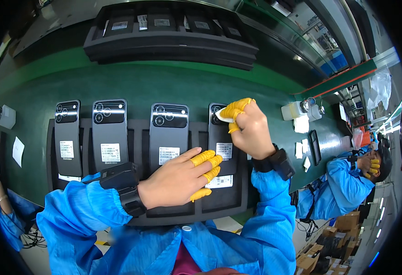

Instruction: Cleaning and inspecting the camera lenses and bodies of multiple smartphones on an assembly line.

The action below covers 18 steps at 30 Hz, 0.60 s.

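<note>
The right hand (251, 130) is pinching a white wipe (223, 115) onto the camera of the 4th phone (220, 144), rightmost in the tray (139, 137); the left hand (178, 178), flat and open, is steadying it. Next probably calls for wiping further down.

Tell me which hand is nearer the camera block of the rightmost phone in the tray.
Right. The right hand presses a white wipe onto the camera block of the rightmost phone. The left hand rests lower down, fingertips on that phone's lower half.
</note>
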Motion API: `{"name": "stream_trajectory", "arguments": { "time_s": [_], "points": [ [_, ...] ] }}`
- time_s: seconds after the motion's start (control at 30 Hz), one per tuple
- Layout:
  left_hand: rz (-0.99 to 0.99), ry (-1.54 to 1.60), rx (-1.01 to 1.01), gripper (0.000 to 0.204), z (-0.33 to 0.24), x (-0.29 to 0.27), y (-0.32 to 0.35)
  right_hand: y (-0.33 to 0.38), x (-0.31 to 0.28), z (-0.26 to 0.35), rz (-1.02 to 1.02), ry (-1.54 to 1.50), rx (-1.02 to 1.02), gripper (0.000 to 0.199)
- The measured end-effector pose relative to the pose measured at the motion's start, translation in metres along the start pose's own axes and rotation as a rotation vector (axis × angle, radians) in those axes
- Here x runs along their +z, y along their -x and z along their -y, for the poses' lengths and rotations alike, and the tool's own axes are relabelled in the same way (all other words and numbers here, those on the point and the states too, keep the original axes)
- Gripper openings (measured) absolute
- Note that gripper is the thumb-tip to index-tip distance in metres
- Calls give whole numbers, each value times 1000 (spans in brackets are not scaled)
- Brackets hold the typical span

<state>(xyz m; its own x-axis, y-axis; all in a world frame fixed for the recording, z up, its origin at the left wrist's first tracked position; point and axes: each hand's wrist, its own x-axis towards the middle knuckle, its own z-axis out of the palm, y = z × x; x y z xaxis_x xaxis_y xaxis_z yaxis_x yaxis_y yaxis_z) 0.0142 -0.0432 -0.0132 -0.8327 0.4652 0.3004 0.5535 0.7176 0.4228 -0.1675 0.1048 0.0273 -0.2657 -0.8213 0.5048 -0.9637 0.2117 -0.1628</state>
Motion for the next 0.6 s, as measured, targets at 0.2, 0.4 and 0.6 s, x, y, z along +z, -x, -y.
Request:
{"name": "stream_trajectory", "arguments": {
  "time_s": [0.2,0.4,0.6],
  "points": [
    [-11,-10,25,47,2,0,0,-9,15,19,16,8,-60,22],
    [-14,4,3,48,1,-1,-3,-20,7,-23,-33,267,9,17],
    [-22,-9,-7,47,1,1,0,-1,-16,-19,-143,63,135,26]
  ]
}}
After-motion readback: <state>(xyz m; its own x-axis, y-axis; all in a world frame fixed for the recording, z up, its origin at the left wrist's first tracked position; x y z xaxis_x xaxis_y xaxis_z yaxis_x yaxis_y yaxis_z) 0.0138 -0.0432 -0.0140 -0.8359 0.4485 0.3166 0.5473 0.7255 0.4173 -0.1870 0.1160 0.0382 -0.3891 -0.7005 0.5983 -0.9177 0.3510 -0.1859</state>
